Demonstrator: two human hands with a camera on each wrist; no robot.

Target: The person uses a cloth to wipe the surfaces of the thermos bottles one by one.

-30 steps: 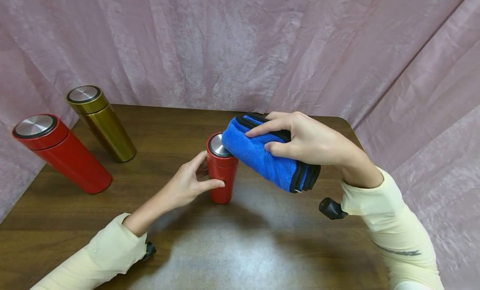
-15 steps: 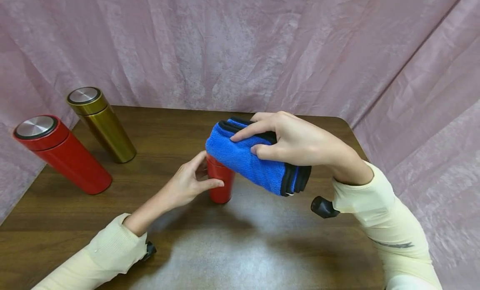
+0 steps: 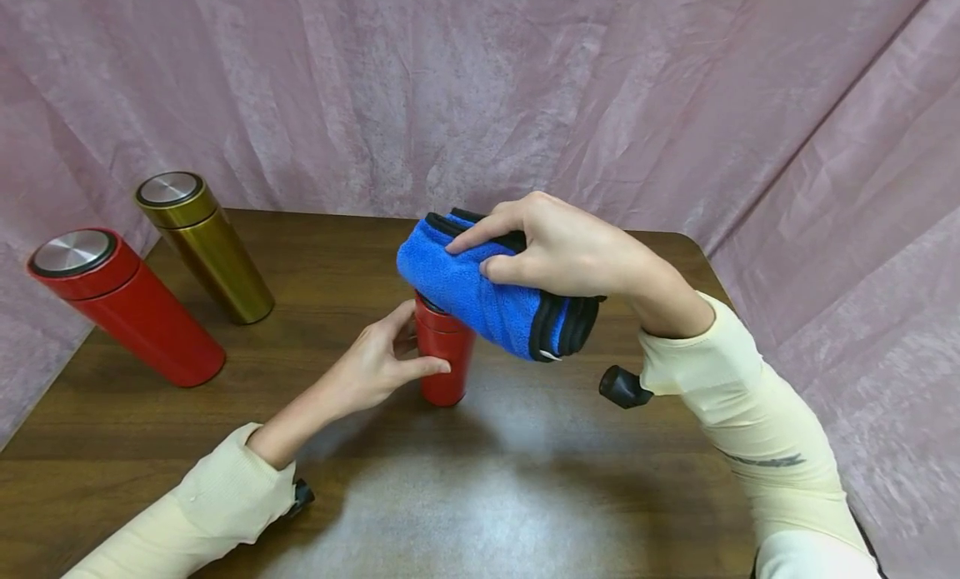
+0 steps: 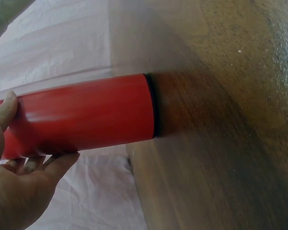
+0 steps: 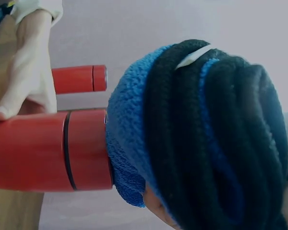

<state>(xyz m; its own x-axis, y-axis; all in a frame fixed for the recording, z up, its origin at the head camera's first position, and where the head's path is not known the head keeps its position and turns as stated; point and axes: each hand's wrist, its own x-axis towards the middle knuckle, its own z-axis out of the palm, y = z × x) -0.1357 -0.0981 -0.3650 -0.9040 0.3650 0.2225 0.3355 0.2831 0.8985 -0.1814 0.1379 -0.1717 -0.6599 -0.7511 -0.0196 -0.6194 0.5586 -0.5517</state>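
A red thermos (image 3: 446,354) stands upright on the wooden table, its base on the tabletop in the left wrist view. My left hand (image 3: 378,362) grips its body from the left, thumb in front and fingers behind. My right hand (image 3: 566,246) holds a folded blue towel (image 3: 472,287) with black edging, thumb and fingers on its upper side. The towel lies over the thermos lid and hides most of it. Seen from the right wrist, the towel (image 5: 129,129) touches the end of the lid (image 5: 89,148).
At the left stand a second red thermos (image 3: 135,312) and a gold thermos (image 3: 206,250), both upright with steel-topped lids. The wooden table (image 3: 487,496) ends at a pink curtain (image 3: 450,87) behind and at the sides.
My right hand has moved left with the towel, from the lid's right edge to over the lid, and rises slightly in the last half second. My left hand and the thermos stay put.
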